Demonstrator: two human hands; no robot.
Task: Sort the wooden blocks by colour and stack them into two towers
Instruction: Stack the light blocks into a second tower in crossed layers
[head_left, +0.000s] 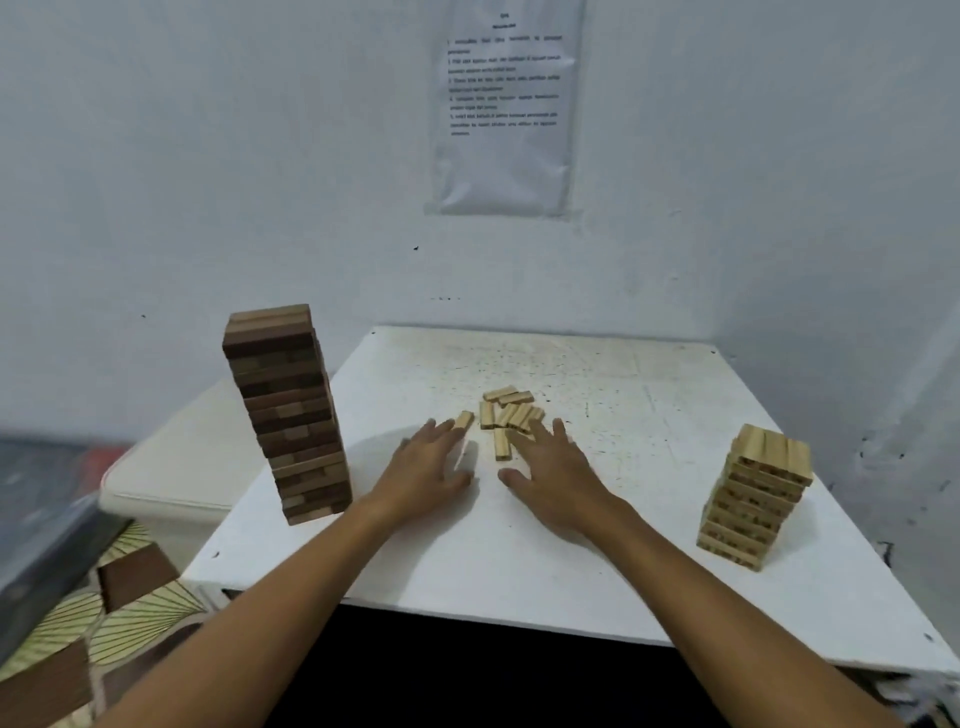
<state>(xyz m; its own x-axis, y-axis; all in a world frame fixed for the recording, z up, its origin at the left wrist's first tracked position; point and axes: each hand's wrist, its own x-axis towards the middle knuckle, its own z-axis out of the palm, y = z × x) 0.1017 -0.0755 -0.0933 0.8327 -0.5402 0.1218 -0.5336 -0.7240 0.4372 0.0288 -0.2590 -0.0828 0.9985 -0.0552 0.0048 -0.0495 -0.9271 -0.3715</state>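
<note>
A tall tower of dark brown blocks (288, 415) stands at the left edge of the white table (597, 587). A shorter tower of light blocks (756, 499) stands at the right. Several loose light blocks (508, 413) lie in a small pile at the middle of the table, and one light block (464, 420) lies apart to their left. My left hand (426, 465) is flat with straight fingers, its fingertips at that single block. My right hand (553, 467) is also flat, fingers spread, reaching over the near edge of the pile. Neither hand holds anything.
White walls close the table in at the back and right, with a printed sheet (504, 104) taped up. A cream cushion (176, 467) sits left of the table. A patterned mat (78, 623) with brown patches lies at lower left.
</note>
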